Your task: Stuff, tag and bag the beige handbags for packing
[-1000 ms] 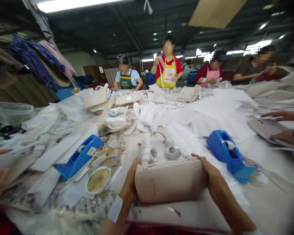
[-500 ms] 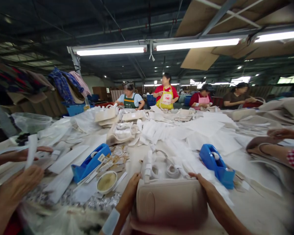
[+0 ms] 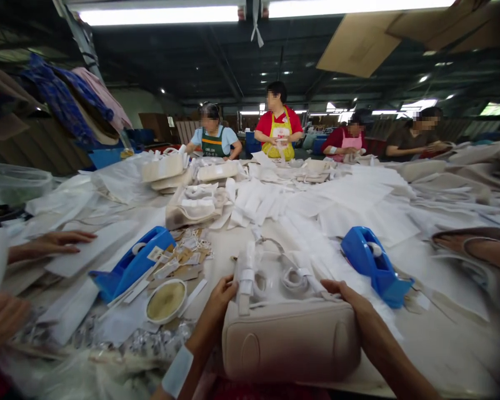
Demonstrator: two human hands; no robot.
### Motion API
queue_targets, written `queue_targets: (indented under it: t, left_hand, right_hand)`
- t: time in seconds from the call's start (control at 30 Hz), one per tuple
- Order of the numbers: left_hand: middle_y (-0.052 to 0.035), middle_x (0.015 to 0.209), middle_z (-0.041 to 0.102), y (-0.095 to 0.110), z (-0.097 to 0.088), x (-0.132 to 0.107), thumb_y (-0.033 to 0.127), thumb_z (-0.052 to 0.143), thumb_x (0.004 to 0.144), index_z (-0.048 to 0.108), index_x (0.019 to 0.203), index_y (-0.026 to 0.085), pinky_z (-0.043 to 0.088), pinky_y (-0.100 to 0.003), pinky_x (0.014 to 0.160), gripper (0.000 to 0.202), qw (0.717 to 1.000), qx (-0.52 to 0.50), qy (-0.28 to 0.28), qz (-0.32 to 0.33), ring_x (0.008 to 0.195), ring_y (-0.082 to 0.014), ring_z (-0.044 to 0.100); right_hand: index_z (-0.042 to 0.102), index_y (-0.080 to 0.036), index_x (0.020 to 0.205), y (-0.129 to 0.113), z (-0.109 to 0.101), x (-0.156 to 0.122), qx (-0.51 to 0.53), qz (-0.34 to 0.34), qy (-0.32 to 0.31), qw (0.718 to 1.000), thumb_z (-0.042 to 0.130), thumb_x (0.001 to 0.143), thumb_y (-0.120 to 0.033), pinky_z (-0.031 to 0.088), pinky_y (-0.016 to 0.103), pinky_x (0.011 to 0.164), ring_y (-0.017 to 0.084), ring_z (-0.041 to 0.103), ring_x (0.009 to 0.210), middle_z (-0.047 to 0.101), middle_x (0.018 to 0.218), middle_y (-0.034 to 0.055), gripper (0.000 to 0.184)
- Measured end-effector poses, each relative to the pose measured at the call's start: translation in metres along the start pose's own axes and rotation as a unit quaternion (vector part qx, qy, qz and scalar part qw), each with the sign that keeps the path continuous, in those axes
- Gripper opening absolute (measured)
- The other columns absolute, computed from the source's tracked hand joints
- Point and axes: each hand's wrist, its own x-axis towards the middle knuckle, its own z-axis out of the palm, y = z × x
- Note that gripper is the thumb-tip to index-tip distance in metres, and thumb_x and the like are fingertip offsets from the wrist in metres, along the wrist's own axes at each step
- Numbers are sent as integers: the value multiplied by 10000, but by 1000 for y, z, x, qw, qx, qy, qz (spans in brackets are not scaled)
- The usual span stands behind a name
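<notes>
A beige handbag (image 3: 291,344) lies at the near edge of the table, its base turned toward me. White wrapping and a coiled strap (image 3: 294,278) show on its upper side. My left hand (image 3: 221,297) grips the bag's left side, fingers bent at the corner. On the opposite side, my right hand (image 3: 350,300) holds the bag with the thumb side along its top edge. Parts of both hands' fingers are hidden behind the bag. A pale band wraps my left wrist.
Blue tape dispensers stand left (image 3: 135,264) and right (image 3: 375,266). A round tub (image 3: 166,301) sits beside paper tags (image 3: 187,258). White sheets (image 3: 262,203) and more bags (image 3: 195,203) cover the table. Co-workers' hands (image 3: 58,244) work at both sides; several people stand opposite.
The view has tilted down, so the table appears higher. Both my hands keep hold of the handbag, whose base shows more sharply. At left, the co-worker's hands have moved apart with a white strip.
</notes>
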Motion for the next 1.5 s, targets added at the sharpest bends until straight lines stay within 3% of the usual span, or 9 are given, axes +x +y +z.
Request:
queue_targets:
  t: [0.23, 0.53, 0.67, 0.83, 0.93, 1.03, 1.23, 1.37, 1.5]
  left_hand:
    - [-142, 1105, 669, -13, 0, 15, 442, 647, 781, 568, 1141, 117, 485, -342, 817, 492, 999, -46, 3, 0, 951, -260, 649]
    - [-115, 1165, 622, -10, -22, -16, 382, 585, 840, 595, 1146, 149, 415, -353, 981, 384, 994, 7, 76, 73, 1112, -249, 564]
    - [-82, 1207, 598, -5, -34, -48, 395, 543, 888, 608, 1172, 214, 424, -348, 973, 343, 989, 38, 11, 140, 1151, -245, 544]
    - [-54, 1328, 518, 1, -32, -66, 366, 658, 827, 536, 1294, 295, 398, -362, 1023, 488, 970, 93, -72, 213, 1254, -265, 456]
    - [-62, 1297, 517, 1, -25, -67, 342, 728, 770, 523, 1291, 290, 386, -378, 1030, 563, 971, 102, -63, 208, 1226, -283, 461]
    - [-69, 1274, 486, -2, -15, -64, 293, 771, 723, 495, 1263, 274, 384, -378, 1023, 607, 971, 88, -56, 215, 1193, -282, 464]
    - [-44, 1107, 432, -11, 4, -58, 253, 812, 635, 467, 1097, 223, 404, -339, 940, 578, 964, 75, -10, 254, 1066, -241, 456]
    - [-36, 1100, 405, -18, 9, -56, 308, 803, 647, 450, 1081, 219, 383, -347, 958, 567, 962, 71, 20, 261, 1062, -230, 433]
    - [-29, 1092, 407, -22, 12, -58, 298, 784, 656, 423, 1104, 223, 394, -341, 936, 580, 966, 58, 40, 247, 1015, -211, 438]
  right_hand:
    - [706, -144, 1123, 0, 9, 13, -7, -4, 4, 1000, 563, 783, -615, 541, 382, 781, 285, 679, 881, 732, 986, 100, 599]
    - [671, -260, 1082, -9, -9, 5, -107, -65, 21, 992, 462, 872, -633, 480, 376, 976, 278, 578, 1189, 677, 1201, 62, 476]
    - [669, -279, 1083, -2, -21, -3, -124, -33, 11, 992, 501, 863, -575, 560, 344, 850, 285, 631, 1117, 693, 1171, 68, 405]
    - [702, -243, 1052, -34, -4, -13, -275, -161, 42, 947, 594, 794, -550, 422, 388, 1056, 297, 577, 1176, 706, 1128, 43, 415]
    - [729, -243, 968, -68, 34, -19, -331, -240, -86, 908, 607, 822, -461, 451, 354, 980, 274, 616, 1060, 704, 1084, 53, 289]
    - [736, -243, 962, -93, 77, -19, -417, -281, -276, 819, 538, 879, -289, 481, 311, 837, 231, 637, 934, 708, 999, 56, 220]
    - [743, -230, 977, -114, 119, 0, -502, -289, -471, 666, 431, 680, 12, 444, 249, 722, 178, 641, 804, 737, 872, 26, 494]
    - [747, -249, 1022, -110, 123, 8, -500, -254, -495, 663, 420, 633, 23, 451, 236, 710, 171, 665, 800, 754, 896, 3, 576]
    - [760, -238, 1004, -93, 122, 7, -479, -258, -422, 725, 491, 789, -90, 458, 249, 729, 184, 670, 827, 752, 909, 22, 375]
